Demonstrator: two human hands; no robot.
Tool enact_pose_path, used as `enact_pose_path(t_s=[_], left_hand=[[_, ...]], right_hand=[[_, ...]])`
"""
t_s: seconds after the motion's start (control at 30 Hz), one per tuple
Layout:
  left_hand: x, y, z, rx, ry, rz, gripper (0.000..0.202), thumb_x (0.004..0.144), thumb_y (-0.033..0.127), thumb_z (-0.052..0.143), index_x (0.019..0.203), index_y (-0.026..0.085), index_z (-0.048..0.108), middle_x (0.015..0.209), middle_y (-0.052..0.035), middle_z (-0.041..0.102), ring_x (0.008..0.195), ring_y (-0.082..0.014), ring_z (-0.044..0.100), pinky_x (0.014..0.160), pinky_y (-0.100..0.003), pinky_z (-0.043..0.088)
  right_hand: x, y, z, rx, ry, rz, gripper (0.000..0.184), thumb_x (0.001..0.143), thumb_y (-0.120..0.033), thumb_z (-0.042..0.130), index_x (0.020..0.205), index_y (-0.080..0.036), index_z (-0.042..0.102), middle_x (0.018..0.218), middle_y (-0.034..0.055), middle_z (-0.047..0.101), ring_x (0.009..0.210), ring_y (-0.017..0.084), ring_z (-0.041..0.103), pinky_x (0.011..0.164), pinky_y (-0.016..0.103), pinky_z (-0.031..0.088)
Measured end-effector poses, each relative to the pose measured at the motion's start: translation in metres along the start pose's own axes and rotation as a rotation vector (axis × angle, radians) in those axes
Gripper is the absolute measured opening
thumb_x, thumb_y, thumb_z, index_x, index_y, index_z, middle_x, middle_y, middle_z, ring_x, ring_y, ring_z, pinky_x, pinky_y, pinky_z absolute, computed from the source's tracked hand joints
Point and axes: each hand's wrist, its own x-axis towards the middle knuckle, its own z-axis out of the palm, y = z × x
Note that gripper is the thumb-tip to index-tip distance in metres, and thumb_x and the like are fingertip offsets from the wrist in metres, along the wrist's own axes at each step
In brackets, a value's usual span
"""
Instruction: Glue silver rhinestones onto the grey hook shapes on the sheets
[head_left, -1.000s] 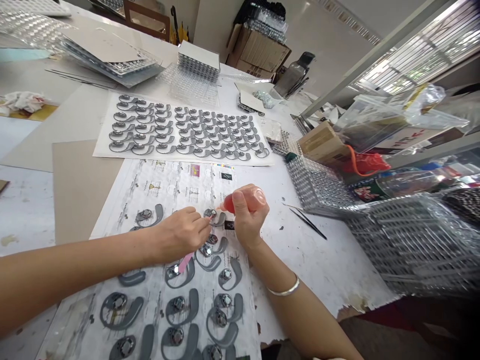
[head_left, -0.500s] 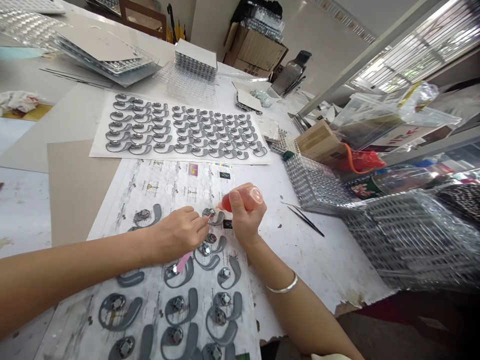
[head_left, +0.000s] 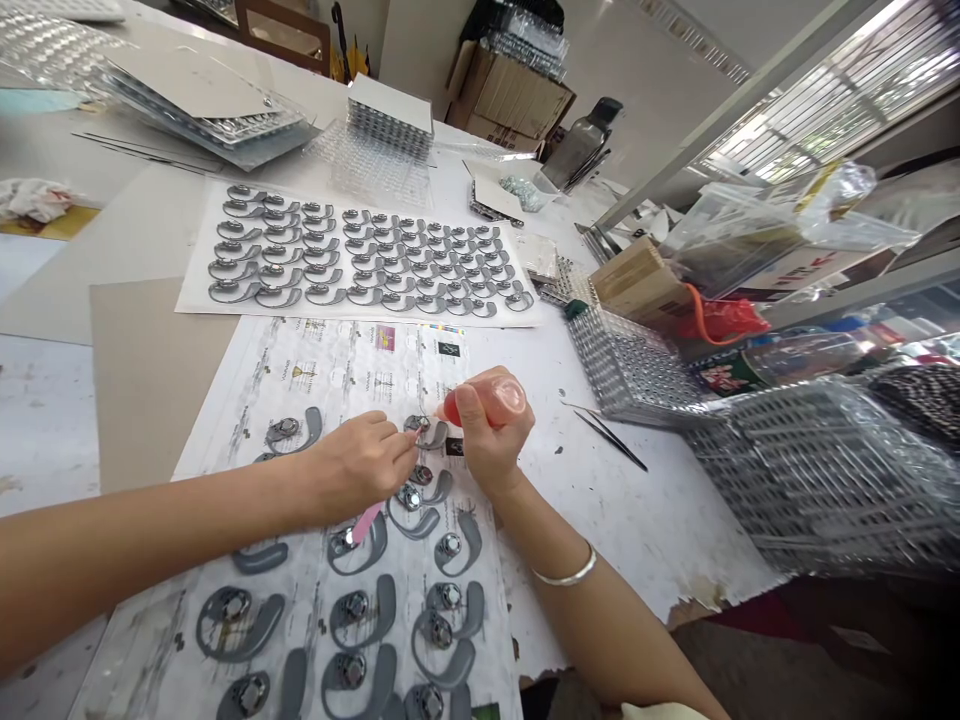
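My right hand (head_left: pixel 495 440) is wrapped round a small translucent red squeeze bottle (head_left: pixel 491 400). Its thin nozzle points left at a grey ear-hook earphone part (head_left: pixel 433 434) on the printed sheet (head_left: pixel 349 352). In my left hand (head_left: pixel 364 460), closed fingers pinch a slim pink tool like tweezers (head_left: pixel 367 522). The tool's tip meets the round end of that same part, close to the nozzle; its wide end sticks out below the hand. More grey ear-hook parts (head_left: pixel 367 610) lie in rows nearer me, some partly hidden under my left hand and forearm.
Beyond the printed sheet, a white sheet (head_left: pixel 196 270) carries many ear-hook parts. Black tweezers (head_left: pixel 611 440) lie to the right. Clear plastic trays (head_left: pixel 637 370) and a stack of them (head_left: pixel 817 480) line the right side. Grey cardboard (head_left: pixel 142 390) lies on the left.
Both hands hold nearly the same pose at the same part. The view has shifted very slightly; nothing was taken up or let go.
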Motion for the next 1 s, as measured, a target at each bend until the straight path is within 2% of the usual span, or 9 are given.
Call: enact_pose_path(t_s=[0.27, 0.43, 0.67, 1.0], left_hand=[[-0.0005, -0.0001, 0.0005, -0.006, -0.004, 0.001, 0.015, 0.086, 0.001, 0.047, 0.083, 0.009, 0.059, 0.072, -0.0103, 0.066, 0.063, -0.0176, 0.063, 0.054, -0.029, 0.048], [0.0006, -0.0001, -0.0006, -0.005, 0.0, 0.004, 0.014, 0.087, 0.001, 0.047, 0.083, 0.008, 0.058, 0.07, -0.0095, 0.066, 0.062, -0.0174, 0.062, 0.052, -0.029, 0.047], [0.0002, 0.0002, -0.0008, -0.006, 0.011, 0.002, 0.015, 0.088, 0.002, 0.046, 0.082, 0.009, 0.058, 0.069, -0.0091, 0.066, 0.06, -0.017, 0.061, 0.052, -0.029, 0.046], [0.0003, -0.0002, -0.0009, -0.006, 0.003, 0.004, 0.013, 0.087, 0.003, 0.049, 0.083, 0.008, 0.06, 0.072, -0.01, 0.067, 0.061, -0.0172, 0.062, 0.052, -0.029, 0.046]], right_hand=[[-0.0019, 0.0014, 0.0007, 0.009, 0.022, -0.044, 0.027, 0.083, -0.029, 0.062, 0.058, -0.019, 0.056, 0.061, 0.0013, 0.054, 0.058, 0.015, 0.056, 0.054, 0.033, 0.049], [-0.0037, 0.0012, -0.0032, 0.076, 0.086, 0.015, 0.026, 0.083, -0.031, 0.062, 0.06, -0.019, 0.057, 0.063, 0.0014, 0.055, 0.057, 0.015, 0.057, 0.053, 0.032, 0.049], [0.0003, -0.0031, -0.0022, 0.066, 0.061, 0.059, 0.031, 0.085, -0.032, 0.06, 0.057, -0.019, 0.056, 0.059, 0.0004, 0.055, 0.055, 0.013, 0.055, 0.054, 0.031, 0.049], [-0.0009, -0.0019, 0.0, 0.081, 0.06, 0.064, 0.027, 0.083, -0.031, 0.061, 0.06, -0.019, 0.055, 0.062, 0.0001, 0.055, 0.055, 0.013, 0.055, 0.054, 0.031, 0.049]])
